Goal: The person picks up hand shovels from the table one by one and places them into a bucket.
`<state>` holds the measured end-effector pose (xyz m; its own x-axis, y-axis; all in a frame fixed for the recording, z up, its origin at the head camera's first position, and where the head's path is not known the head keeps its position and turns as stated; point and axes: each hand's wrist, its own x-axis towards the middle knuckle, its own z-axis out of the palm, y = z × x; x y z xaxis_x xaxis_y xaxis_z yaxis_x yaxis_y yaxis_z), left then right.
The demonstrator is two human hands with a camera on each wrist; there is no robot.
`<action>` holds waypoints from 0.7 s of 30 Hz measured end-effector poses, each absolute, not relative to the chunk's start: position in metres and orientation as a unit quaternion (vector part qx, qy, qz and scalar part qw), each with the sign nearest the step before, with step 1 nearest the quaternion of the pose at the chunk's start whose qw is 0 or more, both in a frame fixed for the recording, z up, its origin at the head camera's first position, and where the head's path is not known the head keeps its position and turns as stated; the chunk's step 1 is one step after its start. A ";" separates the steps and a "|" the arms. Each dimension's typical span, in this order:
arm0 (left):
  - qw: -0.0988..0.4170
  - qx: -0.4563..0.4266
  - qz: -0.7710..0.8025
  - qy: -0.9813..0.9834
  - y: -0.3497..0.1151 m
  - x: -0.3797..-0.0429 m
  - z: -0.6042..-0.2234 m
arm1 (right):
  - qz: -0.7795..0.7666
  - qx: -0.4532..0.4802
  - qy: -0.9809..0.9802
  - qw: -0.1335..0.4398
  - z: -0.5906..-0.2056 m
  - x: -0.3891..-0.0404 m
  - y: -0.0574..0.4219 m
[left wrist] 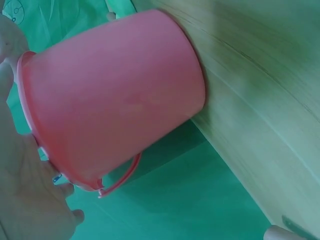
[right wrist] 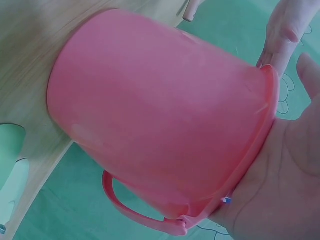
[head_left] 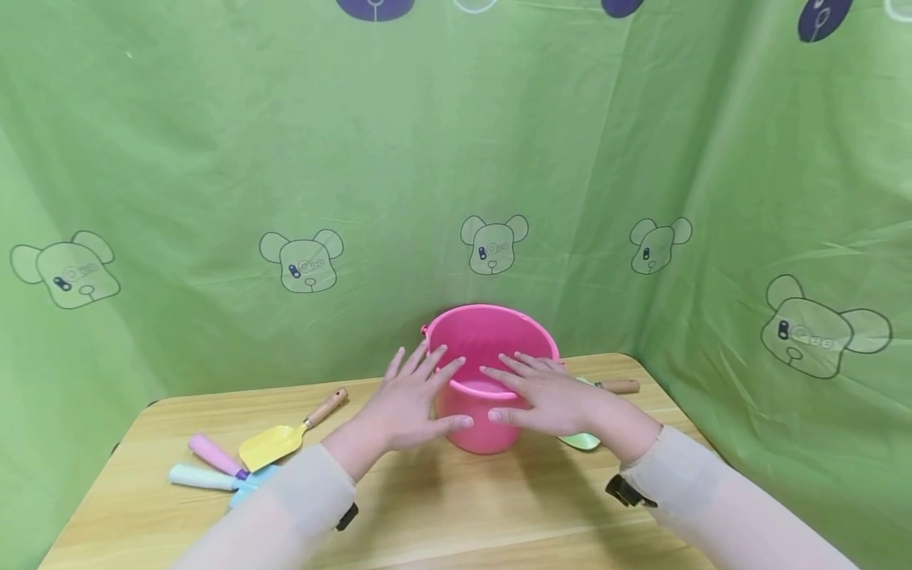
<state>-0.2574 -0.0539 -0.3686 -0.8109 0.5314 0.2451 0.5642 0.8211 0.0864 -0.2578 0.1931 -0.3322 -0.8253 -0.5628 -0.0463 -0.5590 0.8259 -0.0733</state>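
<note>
A pink bucket (head_left: pixel 480 431) stands upright on the wooden table, its open top facing up. My left hand (head_left: pixel 413 402) is at the near left of its rim, fingers spread and straight. Opposite it, my right hand (head_left: pixel 556 400) lies over the near right of the rim, fingers also extended. Both thumbs point toward each other in front of the bucket wall. In the left wrist view the fingers of the left hand (left wrist: pixel 30 195) overlap the rim, and the bucket's handle (left wrist: pixel 127 177) hangs down along its side. The right wrist view has the palm (right wrist: pixel 280 185) right at the rim.
Left on the table (head_left: pixel 442 522) lie a yellow shovel (head_left: pixel 274 445) with a wooden handle, a purple handle (head_left: pixel 214 453) and a pale blue handle (head_left: pixel 203 476). Behind the right hand is a green shovel (head_left: pixel 583 442). A green curtain (head_left: pixel 399 142) encloses the back and sides.
</note>
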 end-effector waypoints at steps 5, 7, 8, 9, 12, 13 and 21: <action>0.118 -0.308 -0.086 -0.940 -0.054 -0.263 -0.369 | -0.025 -0.297 0.954 0.038 -0.332 -0.260 0.193; 0.121 -0.315 -0.091 -0.937 -0.053 -0.265 -0.368 | -0.034 -0.302 0.952 0.038 -0.333 -0.261 0.193; 0.122 -0.318 -0.092 -0.936 -0.053 -0.265 -0.368 | -0.039 -0.304 0.951 0.036 -0.333 -0.262 0.193; 0.121 -0.322 -0.095 -0.934 -0.053 -0.267 -0.368 | -0.045 -0.306 0.950 0.035 -0.333 -0.263 0.193; 0.124 -0.337 -0.103 -0.928 -0.053 -0.271 -0.368 | -0.063 -0.314 0.947 0.029 -0.335 -0.264 0.193; 0.124 -0.343 -0.105 -0.925 -0.053 -0.272 -0.369 | -0.067 -0.316 0.946 0.028 -0.335 -0.264 0.193; 0.129 -0.376 -0.102 -0.912 -0.052 -0.283 -0.367 | -0.072 -0.319 0.944 0.031 -0.336 -0.266 0.193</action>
<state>-0.2828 -0.0523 -0.3674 -0.6848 0.6586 0.3119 0.7114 0.6970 0.0902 -0.2665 0.1927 -0.3362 -0.7944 -0.6072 -0.0117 -0.5984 0.7859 -0.1561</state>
